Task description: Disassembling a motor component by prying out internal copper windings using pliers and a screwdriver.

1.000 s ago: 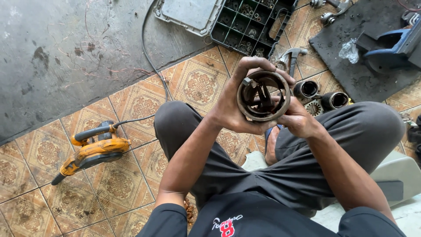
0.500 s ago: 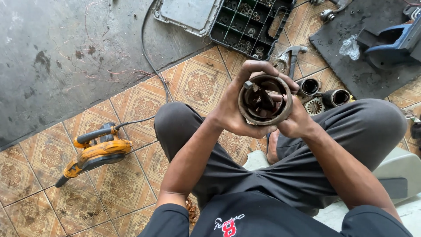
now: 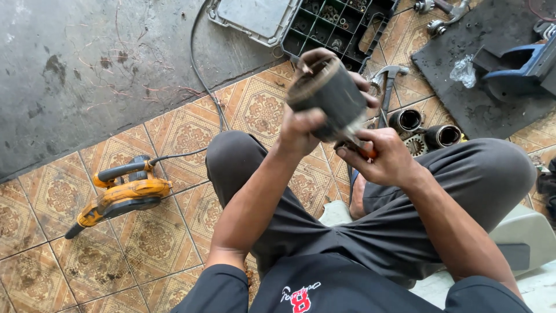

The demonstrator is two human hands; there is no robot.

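My left hand [image 3: 304, 124] grips a dark cylindrical metal housing [image 3: 327, 95], held up over my knees with its open end tilted away to the upper left. My right hand [image 3: 385, 156] is closed around a small orange-handled tool [image 3: 366, 152] whose tip goes into the housing's lower end. The inside of the housing is hidden from view. I sit with dark trousers, knees apart, above a patterned tile floor.
An orange corded power tool [image 3: 124, 194] lies on the tiles at left, its cable running up. An open black socket case [image 3: 330, 23] sits at top. Two metal cylinders [image 3: 425, 127] and a hammer [image 3: 387, 81] lie beyond my hands. A dark mat [image 3: 463, 93] is at top right.
The housing has been turned so its open end no longer faces me; its outer wall now shows. My right hand has shifted to its lower end with the tool.
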